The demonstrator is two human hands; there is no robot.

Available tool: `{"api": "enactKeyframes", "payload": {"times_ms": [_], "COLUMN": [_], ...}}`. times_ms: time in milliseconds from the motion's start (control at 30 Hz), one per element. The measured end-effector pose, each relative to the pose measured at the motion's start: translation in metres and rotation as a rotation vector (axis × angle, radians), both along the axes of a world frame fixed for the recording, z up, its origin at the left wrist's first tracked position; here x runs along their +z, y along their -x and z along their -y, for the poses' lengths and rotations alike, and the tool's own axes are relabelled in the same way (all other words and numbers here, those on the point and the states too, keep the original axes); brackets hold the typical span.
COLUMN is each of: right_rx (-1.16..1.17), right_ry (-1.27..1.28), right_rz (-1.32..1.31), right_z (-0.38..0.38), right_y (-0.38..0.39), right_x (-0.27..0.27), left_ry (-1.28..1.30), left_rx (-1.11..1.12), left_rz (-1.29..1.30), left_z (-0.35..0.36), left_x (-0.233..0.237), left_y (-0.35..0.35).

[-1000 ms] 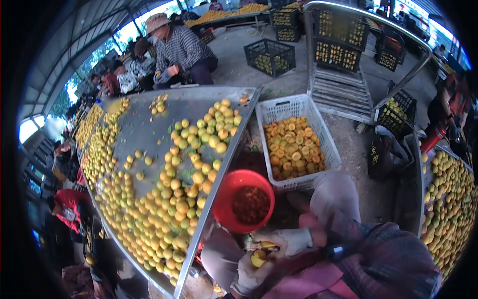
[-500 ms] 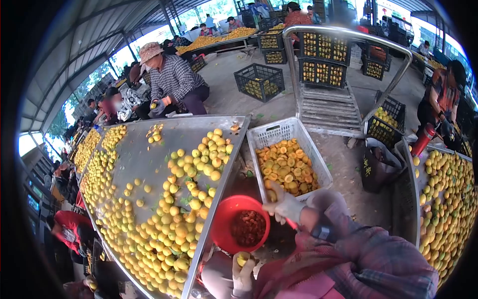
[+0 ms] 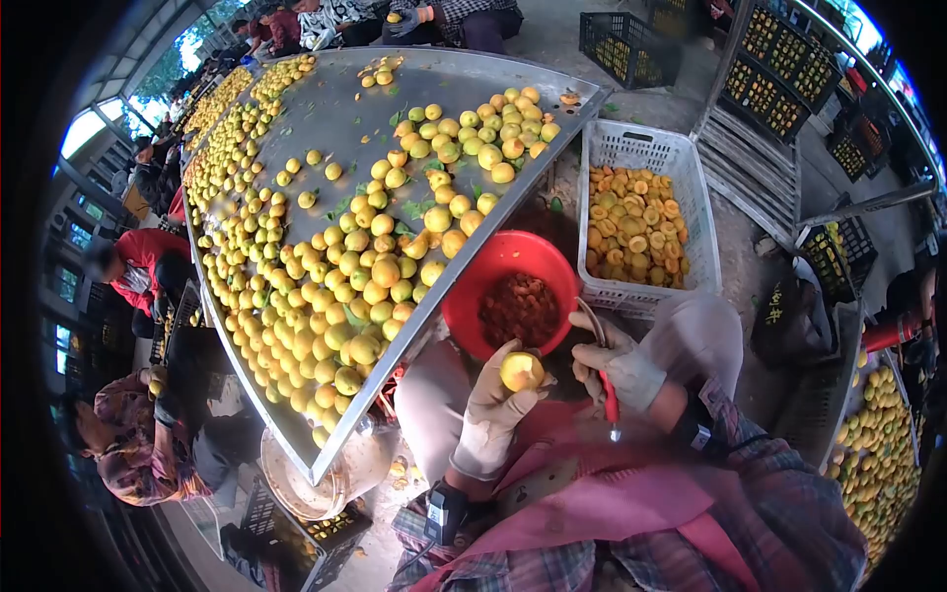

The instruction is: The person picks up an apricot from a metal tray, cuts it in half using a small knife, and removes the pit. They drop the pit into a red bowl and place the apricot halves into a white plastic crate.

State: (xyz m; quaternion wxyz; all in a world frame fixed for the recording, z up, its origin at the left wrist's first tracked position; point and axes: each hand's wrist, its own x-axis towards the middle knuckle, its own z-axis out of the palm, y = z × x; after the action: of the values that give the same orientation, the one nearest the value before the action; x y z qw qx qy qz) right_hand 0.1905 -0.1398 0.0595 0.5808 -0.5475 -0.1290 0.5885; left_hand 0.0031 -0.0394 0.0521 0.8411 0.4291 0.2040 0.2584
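Note:
My left hand (image 3: 486,419), in a pale glove, grips a yellow apricot (image 3: 521,372) whose paler, cut-looking patch faces up. Close by on the right, my gloved right hand (image 3: 631,371) is closed on a red-handled tool (image 3: 610,397) with a metal end; a curved, narrow part shows above the fingers. Just beyond both hands stands a red basin (image 3: 462,308) with reddish-brown apricot pits (image 3: 518,311) inside. Behind it to the right, a white plastic crate (image 3: 651,141) holds opened apricot halves (image 3: 631,225).
A metal sorting table (image 3: 286,133) on the left carries many whole apricots (image 3: 340,306). Under its near corner is a whitish bucket (image 3: 301,483). A metal trolley (image 3: 755,183) with black crates stands at upper right. Co-workers sit along the table's far side and at left.
The view has tilted down and shifted right. My right hand has left the white crate's near edge and come back beside my left hand, which has risen with the apricot.

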Motion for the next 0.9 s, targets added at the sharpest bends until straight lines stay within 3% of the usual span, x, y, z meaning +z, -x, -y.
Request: {"api": "enactKeyframes", "payload": {"times_ms": [100, 167, 200, 267, 367, 467, 667, 767, 900], "right_rx": [0.108, 0.193, 0.182, 0.202, 0.181, 0.245, 0.307, 0.307, 0.281], "right_ry": [0.012, 0.096, 0.095, 0.065, 0.058, 0.006, 0.037, 0.008, -0.016], "right_rz": [-0.038, -0.060, -0.034, -0.062, -0.109, -0.017, 0.012, 0.019, 0.019], "right_z": [0.004, 0.002, 0.000, -0.005, -0.014, -0.020, -0.019, -0.016, -0.012], "right_y": [0.007, 0.006, 0.006, 0.005, 0.013, 0.017, 0.020, 0.021, 0.024], "right_x": [-0.003, 0.002, 0.010, 0.023, 0.028, 0.033, 0.038, 0.041, 0.045], "left_ry": [-0.051, -0.304, -0.298, -0.967, -1.062, -0.944, -0.905, -1.040, -0.982], "left_rx": [0.016, 0.129, 0.133, 0.155, 0.171, 0.020, -0.026, -0.025, -0.022], "left_rz": [0.027, -0.071, -0.071, -0.343, -0.308, -0.238, -0.336, -0.250, -0.252], "left_z": [0.002, 0.005, 0.003, -0.003, 0.000, -0.005, 0.002, -0.001, 0.005], "left_x": [-0.005, -0.013, -0.014, -0.012, 0.000, -0.008, 0.003, 0.002, 0.013], "left_y": [-0.001, -0.002, -0.001, 0.001, -0.005, -0.007, -0.001, -0.001, -0.003]}}
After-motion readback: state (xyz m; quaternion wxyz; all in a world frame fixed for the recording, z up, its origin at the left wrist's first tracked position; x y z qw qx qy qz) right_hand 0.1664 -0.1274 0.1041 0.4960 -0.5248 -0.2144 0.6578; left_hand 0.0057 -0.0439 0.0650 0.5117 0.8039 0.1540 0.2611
